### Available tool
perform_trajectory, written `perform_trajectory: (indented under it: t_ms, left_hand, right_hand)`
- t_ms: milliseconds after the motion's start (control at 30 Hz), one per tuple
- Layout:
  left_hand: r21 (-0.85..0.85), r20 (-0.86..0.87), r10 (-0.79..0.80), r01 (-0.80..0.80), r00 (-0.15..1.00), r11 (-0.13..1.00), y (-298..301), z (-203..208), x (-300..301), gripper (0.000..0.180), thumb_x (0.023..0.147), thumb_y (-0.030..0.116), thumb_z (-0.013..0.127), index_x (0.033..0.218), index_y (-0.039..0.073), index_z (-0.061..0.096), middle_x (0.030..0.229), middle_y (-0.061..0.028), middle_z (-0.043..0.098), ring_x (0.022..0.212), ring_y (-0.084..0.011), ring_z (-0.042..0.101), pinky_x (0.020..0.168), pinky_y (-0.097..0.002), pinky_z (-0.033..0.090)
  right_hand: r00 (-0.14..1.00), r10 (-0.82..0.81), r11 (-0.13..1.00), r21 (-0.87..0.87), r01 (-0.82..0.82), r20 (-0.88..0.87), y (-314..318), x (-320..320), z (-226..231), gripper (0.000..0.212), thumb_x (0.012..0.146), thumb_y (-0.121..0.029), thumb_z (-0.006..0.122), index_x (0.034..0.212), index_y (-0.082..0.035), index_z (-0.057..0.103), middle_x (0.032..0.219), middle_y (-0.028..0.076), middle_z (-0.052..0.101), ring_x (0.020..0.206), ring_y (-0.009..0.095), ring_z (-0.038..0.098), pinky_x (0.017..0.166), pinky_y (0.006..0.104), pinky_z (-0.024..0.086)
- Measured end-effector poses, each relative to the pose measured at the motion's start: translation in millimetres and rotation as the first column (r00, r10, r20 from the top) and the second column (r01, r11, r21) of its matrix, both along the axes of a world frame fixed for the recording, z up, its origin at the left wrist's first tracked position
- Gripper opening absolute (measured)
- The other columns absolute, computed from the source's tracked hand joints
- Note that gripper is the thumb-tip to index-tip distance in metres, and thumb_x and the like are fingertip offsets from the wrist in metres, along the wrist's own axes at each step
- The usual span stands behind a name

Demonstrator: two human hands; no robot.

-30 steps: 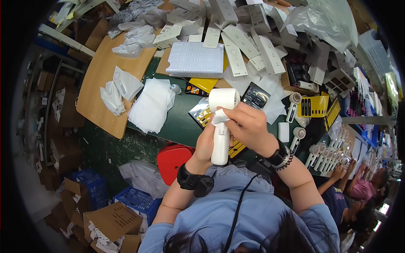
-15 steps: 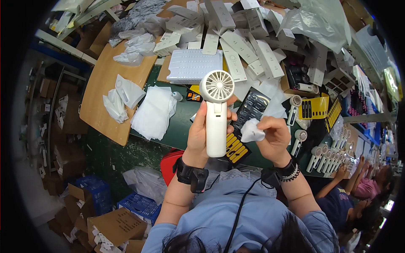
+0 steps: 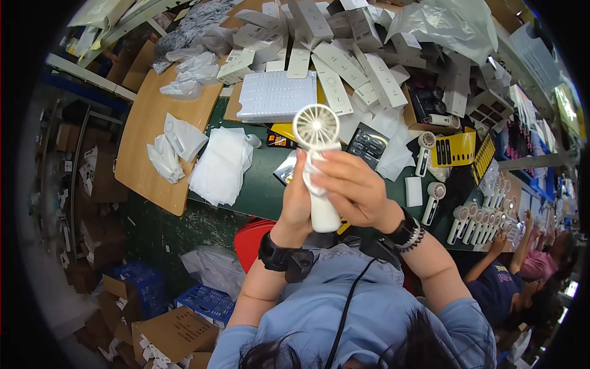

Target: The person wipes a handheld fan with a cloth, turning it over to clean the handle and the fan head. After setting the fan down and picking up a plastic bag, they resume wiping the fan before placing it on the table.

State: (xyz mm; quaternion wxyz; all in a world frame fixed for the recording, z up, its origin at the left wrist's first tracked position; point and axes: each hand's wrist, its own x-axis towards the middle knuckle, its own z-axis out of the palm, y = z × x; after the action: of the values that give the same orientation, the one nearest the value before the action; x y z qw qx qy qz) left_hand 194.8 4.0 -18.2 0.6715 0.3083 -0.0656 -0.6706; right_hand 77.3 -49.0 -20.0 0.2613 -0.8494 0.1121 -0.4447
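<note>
A white handheld fan [image 3: 316, 126] stands upright before me, its round grille at the top. My left hand [image 3: 295, 203] is closed around the handle from the left side. My right hand [image 3: 355, 187] lies across the front of the handle, just below the fan head, its fingers curled and pressing a white cloth [image 3: 314, 184] against it. Most of the cloth is hidden under the fingers. The handle's lower end shows below both hands.
White sheets [image 3: 220, 166] are stacked on the green table, left of a small white block [image 3: 413, 192]. Many white boxes [image 3: 332, 86] are heaped at the back. More fans [image 3: 473, 224] line the right side, near other people. Bagged items [image 3: 166, 158] lie on a wooden board.
My right hand has moved left with the white cloth, from beside the fan onto its handle. The fan has turned and tilted slightly. The white block behind has come into view.
</note>
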Motion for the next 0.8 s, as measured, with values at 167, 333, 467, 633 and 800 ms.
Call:
perform_trajectory:
  t_ms: [167, 333, 467, 633, 800]
  left_hand:
    - [-0.270, 0.083, -0.142, 0.159, 0.986, 0.950, 4, -26, 23, 0.054, 0.095, 0.050, 0.028, 0.105, 0.003, 0.053, 0.085, -0.0042, 0.058, 0.070, -0.0097, 0.056, 0.063, -0.0254, 0.048]
    - [0.055, 0.140, 0.123, -0.131, 0.983, 0.990, 6, -8, -1, 0.052, 0.095, 0.049, 0.030, 0.101, 0.003, 0.054, 0.079, -0.0060, 0.058, 0.063, -0.0122, 0.057, 0.058, -0.0276, 0.049]
    - [0.043, 0.249, 0.093, -0.108, 0.964, 0.993, 10, -13, 4, 0.053, 0.094, 0.050, 0.030, 0.102, 0.002, 0.052, 0.080, -0.0068, 0.057, 0.062, -0.0129, 0.057, 0.056, -0.0267, 0.048]
    - [-0.068, 0.200, 0.029, -0.016, 0.979, 0.998, 17, -12, 6, 0.055, 0.094, 0.051, 0.029, 0.107, 0.002, 0.050, 0.080, -0.0070, 0.057, 0.062, -0.0134, 0.057, 0.055, -0.0254, 0.048]
    - [-0.137, 0.087, 0.035, -0.022, 0.996, 0.990, 21, 12, 4, 0.058, 0.094, 0.053, 0.027, 0.109, 0.001, 0.049, 0.080, -0.0071, 0.058, 0.063, -0.0138, 0.057, 0.056, -0.0256, 0.048]
  right_hand:
    - [0.994, 0.107, 0.991, 0.080, -0.104, -0.036, 49, -9, -22, 0.029, 0.072, -0.003, 0.061, 0.101, -0.004, 0.065, 0.103, 0.011, 0.064, 0.103, 0.030, 0.058, 0.090, 0.0399, 0.045]
    - [0.999, 0.034, 0.998, -0.043, -0.036, -0.041, 31, -8, -13, 0.024, 0.073, -0.002, 0.061, 0.096, 0.000, 0.065, 0.102, 0.011, 0.064, 0.101, 0.029, 0.060, 0.088, 0.0378, 0.048]
    - [1.000, 0.010, 1.000, 0.002, -0.010, -0.009, 39, -11, -11, 0.021, 0.070, 0.002, 0.064, 0.092, 0.000, 0.066, 0.100, 0.011, 0.065, 0.098, 0.028, 0.062, 0.084, 0.0353, 0.050]
    - [0.990, 0.136, 0.990, 0.036, -0.137, 0.042, 50, -32, -7, 0.024, 0.066, 0.008, 0.067, 0.088, -0.001, 0.067, 0.097, 0.011, 0.065, 0.092, 0.027, 0.064, 0.078, 0.0331, 0.052]
    - [0.989, 0.110, 0.986, 0.112, -0.121, 0.099, 48, -42, 1, 0.026, 0.065, 0.008, 0.067, 0.090, 0.001, 0.066, 0.097, 0.013, 0.064, 0.090, 0.028, 0.064, 0.075, 0.0327, 0.054]
